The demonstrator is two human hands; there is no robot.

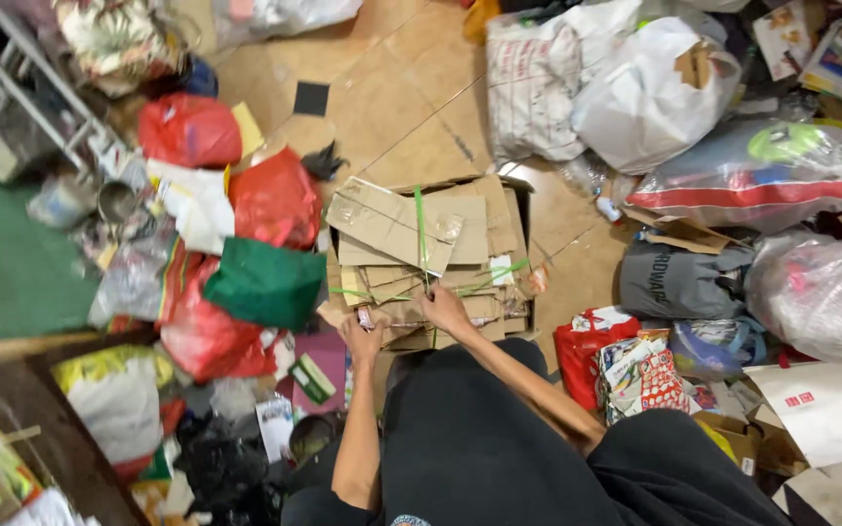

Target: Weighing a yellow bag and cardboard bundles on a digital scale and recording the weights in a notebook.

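Observation:
A stack of flattened brown cardboard pieces (411, 229) lies on the tiled floor in front of me, crossed by thin green plastic straps (421, 229). My right hand (443, 310) grips the green strap at the near edge of the stack, fingers closed on it. My left hand (363, 336) presses on the near left corner of the cardboard, beside the right hand, and seems to pinch a strap end; its fingers are partly hidden. My dark trousers fill the bottom of the view.
Red plastic bags (275, 200) and a green bag (265, 282) crowd the left. White and clear filled bags (650, 93) pile up at the right, with a grey bag (679, 282) and a red packet bag (587, 351). Bare tiled floor (392, 88) lies beyond the stack.

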